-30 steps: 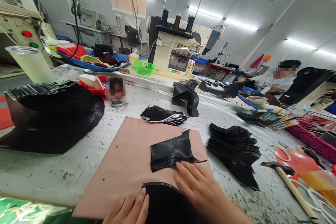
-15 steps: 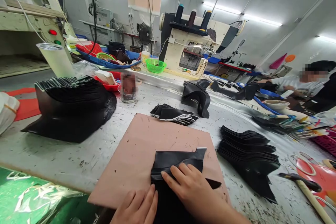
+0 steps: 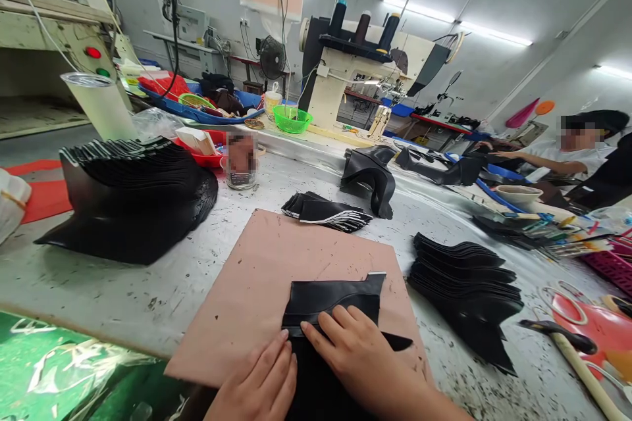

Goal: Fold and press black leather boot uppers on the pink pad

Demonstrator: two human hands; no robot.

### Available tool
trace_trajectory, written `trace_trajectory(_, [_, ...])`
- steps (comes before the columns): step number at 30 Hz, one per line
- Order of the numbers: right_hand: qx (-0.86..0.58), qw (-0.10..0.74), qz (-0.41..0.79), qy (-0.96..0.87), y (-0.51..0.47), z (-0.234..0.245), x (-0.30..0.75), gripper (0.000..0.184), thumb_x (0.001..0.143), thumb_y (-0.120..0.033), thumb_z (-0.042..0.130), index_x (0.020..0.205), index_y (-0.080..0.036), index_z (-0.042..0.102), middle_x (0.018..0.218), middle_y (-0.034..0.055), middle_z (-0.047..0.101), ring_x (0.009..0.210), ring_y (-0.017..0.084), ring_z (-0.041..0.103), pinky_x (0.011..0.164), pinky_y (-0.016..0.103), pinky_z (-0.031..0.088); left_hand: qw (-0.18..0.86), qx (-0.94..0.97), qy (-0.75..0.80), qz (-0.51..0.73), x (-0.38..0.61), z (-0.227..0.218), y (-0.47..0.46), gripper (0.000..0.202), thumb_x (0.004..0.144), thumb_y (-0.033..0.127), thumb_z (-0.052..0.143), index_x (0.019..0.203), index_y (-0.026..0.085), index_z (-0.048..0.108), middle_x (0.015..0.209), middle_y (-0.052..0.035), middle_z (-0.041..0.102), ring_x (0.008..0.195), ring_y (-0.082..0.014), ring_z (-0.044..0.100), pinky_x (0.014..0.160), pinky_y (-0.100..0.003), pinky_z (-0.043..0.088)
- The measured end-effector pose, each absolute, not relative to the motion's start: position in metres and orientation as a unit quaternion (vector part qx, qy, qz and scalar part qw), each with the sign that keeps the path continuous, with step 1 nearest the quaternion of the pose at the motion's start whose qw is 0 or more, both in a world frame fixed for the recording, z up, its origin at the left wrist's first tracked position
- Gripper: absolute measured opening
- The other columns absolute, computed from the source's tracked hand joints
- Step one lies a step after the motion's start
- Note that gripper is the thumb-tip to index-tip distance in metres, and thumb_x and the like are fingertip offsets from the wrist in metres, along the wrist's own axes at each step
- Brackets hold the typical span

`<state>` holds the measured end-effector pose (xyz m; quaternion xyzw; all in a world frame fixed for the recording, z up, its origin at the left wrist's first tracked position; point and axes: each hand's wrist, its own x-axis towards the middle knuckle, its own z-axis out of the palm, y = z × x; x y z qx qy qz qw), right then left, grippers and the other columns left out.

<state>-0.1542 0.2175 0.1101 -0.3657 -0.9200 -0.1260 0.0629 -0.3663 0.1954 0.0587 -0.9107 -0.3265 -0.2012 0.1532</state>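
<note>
A black leather piece (image 3: 336, 299) with a white-edged tab lies on the pinkish-brown board (image 3: 237, 302), overlapping a second black leather piece (image 3: 316, 378) that runs toward me. My right hand (image 3: 358, 352) rests on the overlap, its fingers stretched over the leather and pressing down. Beside it, my left hand (image 3: 259, 375) lies with fingers extended, the fingertips at the left edge of the overlap. Neither hand is wrapped round anything. Part of the lower piece is hidden under my right hand.
Stacks of black leather pieces stand left (image 3: 133, 210), right (image 3: 464, 296) and behind the board (image 3: 326, 210). A hammer (image 3: 567, 348) lies at the right edge. A glass jar (image 3: 241, 177) and a sewing machine (image 3: 326, 85) are farther back. Another person (image 3: 577, 158) sits at right.
My left hand has shifted slightly up along the edge of the leather, its fingers straighter. My right hand stays almost in place on the overlap.
</note>
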Motion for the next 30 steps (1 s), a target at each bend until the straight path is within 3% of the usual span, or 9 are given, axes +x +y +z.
trace_trajectory(6, [-0.387, 0.056, -0.079, -0.917, 0.219, 0.120, -0.149, 0.039, 0.080, -0.018, 0.065, 0.118, -0.019, 0.056, 0.088, 0.0019, 0.067, 0.071, 0.019, 0.056, 0.062, 0.033, 0.038, 0.107, -0.937, -0.303, -0.139, -0.366, 0.061, 0.201, 0.039, 0.081, 0.032, 0.047, 0.115, 0.017, 0.058, 0.117, -0.0077, 0.063, 0.115, -0.0215, 0.049, 0.096, -0.029, 0.032])
trace_trajectory(10, [-0.595, 0.058, 0.069, -0.799, 0.220, 0.139, -0.114, 0.029, 0.091, -0.037, 0.047, 0.111, -0.021, 0.060, 0.090, 0.0055, 0.069, 0.079, 0.024, 0.063, 0.065, 0.034, 0.042, 0.028, -0.950, -0.304, -0.067, -0.367, 0.066, 0.201, 0.046, 0.081, 0.039, 0.050, 0.121, 0.016, 0.055, 0.130, -0.0126, 0.056, 0.117, -0.0256, 0.049, 0.094, -0.031, 0.038])
trace_trajectory(13, [-0.716, 0.072, 0.253, -0.647, 0.214, 0.136, -0.086, 0.039, 0.093, -0.046, 0.031, 0.107, -0.022, 0.059, 0.067, 0.0028, 0.063, 0.066, 0.023, 0.062, 0.059, 0.034, 0.041, 0.037, -0.947, -0.307, -0.091, -0.369, 0.064, 0.201, 0.047, 0.080, 0.043, 0.051, 0.119, 0.017, 0.057, 0.136, -0.0126, 0.051, 0.118, -0.0259, 0.049, 0.091, -0.031, 0.039])
trace_trajectory(15, [-0.717, 0.139, 0.414, -0.544, 0.207, 0.123, -0.077, 0.043, 0.087, -0.051, 0.042, 0.120, -0.025, 0.050, 0.059, -0.0037, 0.052, 0.054, 0.018, 0.055, 0.051, 0.029, 0.039, 0.042, -0.943, -0.312, -0.107, -0.368, 0.060, 0.202, 0.044, 0.080, 0.042, 0.050, 0.117, 0.018, 0.058, 0.136, -0.0108, 0.051, 0.119, -0.0249, 0.049, 0.093, -0.030, 0.038])
trace_trajectory(17, [-0.677, 0.244, 0.518, -0.463, 0.200, 0.108, -0.075, 0.061, 0.075, -0.050, 0.060, 0.129, -0.029, 0.040, 0.065, -0.0073, 0.045, 0.048, 0.012, 0.045, 0.047, 0.025, 0.035, 0.035, -0.941, -0.317, -0.115, -0.366, 0.056, 0.203, 0.041, 0.081, 0.041, 0.049, 0.115, 0.019, 0.059, 0.134, -0.0100, 0.053, 0.119, -0.0250, 0.049, 0.096, -0.032, 0.035])
trace_trajectory(20, [-0.633, 0.360, 0.536, -0.428, 0.194, 0.095, -0.080, 0.062, 0.064, -0.037, 0.072, 0.122, -0.030, 0.048, 0.077, -0.0062, 0.044, 0.053, 0.007, 0.038, 0.051, 0.022, 0.032, 0.036, -0.935, -0.323, -0.143, -0.359, 0.057, 0.208, 0.051, 0.082, 0.045, 0.048, 0.125, 0.017, 0.052, 0.127, -0.0093, 0.059, 0.110, -0.0249, 0.054, 0.094, -0.034, 0.035])
trace_trajectory(23, [-0.630, 0.382, 0.522, -0.430, 0.196, 0.095, -0.083, 0.049, 0.062, -0.031, 0.071, 0.108, -0.027, 0.058, 0.078, -0.0049, 0.043, 0.056, 0.008, 0.037, 0.055, 0.024, 0.033, 0.062, -0.930, -0.330, -0.148, -0.350, 0.066, 0.212, 0.072, 0.080, 0.062, 0.048, 0.134, 0.015, 0.043, 0.115, -0.0090, 0.065, 0.097, -0.0245, 0.058, 0.086, -0.035, 0.038])
trace_trajectory(25, [-0.630, 0.388, 0.514, -0.434, 0.199, 0.098, -0.083, 0.046, 0.060, -0.030, 0.070, 0.104, -0.026, 0.060, 0.078, -0.0039, 0.045, 0.057, 0.009, 0.039, 0.056, 0.026, 0.034, 0.090, -0.929, -0.333, -0.133, -0.344, 0.074, 0.214, 0.080, 0.075, 0.073, 0.048, 0.130, 0.014, 0.050, 0.111, -0.0102, 0.068, 0.092, -0.0258, 0.059, 0.083, -0.037, 0.038])
trace_trajectory(30, [-0.624, 0.393, 0.500, -0.455, 0.214, 0.096, -0.080, 0.038, 0.061, -0.029, 0.065, 0.098, -0.023, 0.061, 0.080, -0.0023, 0.048, 0.059, 0.010, 0.041, 0.057, 0.026, 0.035, 0.098, -0.927, -0.348, -0.095, -0.335, 0.081, 0.215, 0.077, 0.071, 0.076, 0.049, 0.121, 0.019, 0.060, 0.124, -0.0068, 0.062, 0.085, -0.0261, 0.057, 0.078, -0.040, 0.038])
